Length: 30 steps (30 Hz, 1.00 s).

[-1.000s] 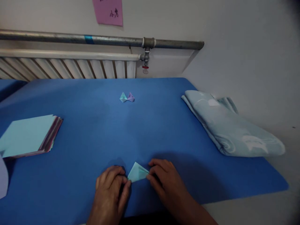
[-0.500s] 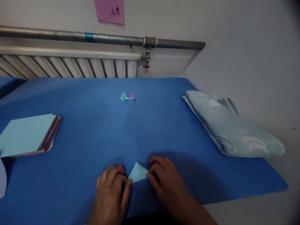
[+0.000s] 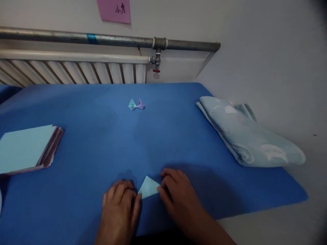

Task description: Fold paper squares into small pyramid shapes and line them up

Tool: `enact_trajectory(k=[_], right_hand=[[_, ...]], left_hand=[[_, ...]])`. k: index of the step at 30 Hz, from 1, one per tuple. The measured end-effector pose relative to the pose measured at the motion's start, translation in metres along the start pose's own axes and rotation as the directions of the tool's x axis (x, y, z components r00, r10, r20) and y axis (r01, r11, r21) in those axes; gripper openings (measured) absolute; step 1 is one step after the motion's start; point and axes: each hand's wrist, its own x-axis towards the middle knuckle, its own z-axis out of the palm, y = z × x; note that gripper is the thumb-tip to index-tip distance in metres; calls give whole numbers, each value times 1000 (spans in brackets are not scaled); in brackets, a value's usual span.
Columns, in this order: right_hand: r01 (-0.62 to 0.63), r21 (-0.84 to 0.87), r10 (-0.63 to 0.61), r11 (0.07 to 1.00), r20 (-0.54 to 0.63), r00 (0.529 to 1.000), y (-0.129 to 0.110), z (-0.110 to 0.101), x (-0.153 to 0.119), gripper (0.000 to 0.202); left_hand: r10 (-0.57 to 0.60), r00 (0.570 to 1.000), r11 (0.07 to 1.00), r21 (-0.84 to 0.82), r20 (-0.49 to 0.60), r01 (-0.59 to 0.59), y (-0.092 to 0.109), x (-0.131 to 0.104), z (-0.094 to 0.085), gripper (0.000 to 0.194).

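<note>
A small light-green paper triangle (image 3: 148, 187) lies on the blue tabletop (image 3: 109, 136) near its front edge, peak pointing away from me. At its left corner, my left hand (image 3: 119, 206) pinches the paper between thumb and curled fingers. My right hand (image 3: 178, 197) holds the opposite corner the same way, thumb at the tip and fingers bent. Both fingertips hide the very corners. Farther back stand two little folded paper pieces side by side, one mint (image 3: 132, 104) and one purple (image 3: 140, 104), their inner points meeting.
A thick stack of coloured paper (image 3: 28, 146) lies at the left. On the right is a folded pale-green blanket (image 3: 247, 136) by the wall. Behind the table run a white radiator (image 3: 89, 71), a metal pipe (image 3: 122, 40) and a red-handled valve (image 3: 156, 70). A pink note (image 3: 113, 10) hangs above.
The whole view has shifted slightly, so everything sits a little farther left. Both hands keep their hold on the triangle's corners, with hardly any other movement.
</note>
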Motion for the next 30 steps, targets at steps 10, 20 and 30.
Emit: enact_trajectory(k=[10,20,30], right_hand=[[12,-57,-11,998,18,1000,-1,0,0,7],[6,-71,-6,997,4,1000,0,-1,0,10],[-147,-38,143,988,-73,987,30,-13,-11,13]], left_hand=[[135,990,982,142,-44,-128,-3,0,-3,21],[461,880,887,-14,117,-462,-12,6,-5,43],[454,883,891,-43,116,-453,-11,5,-3,41]])
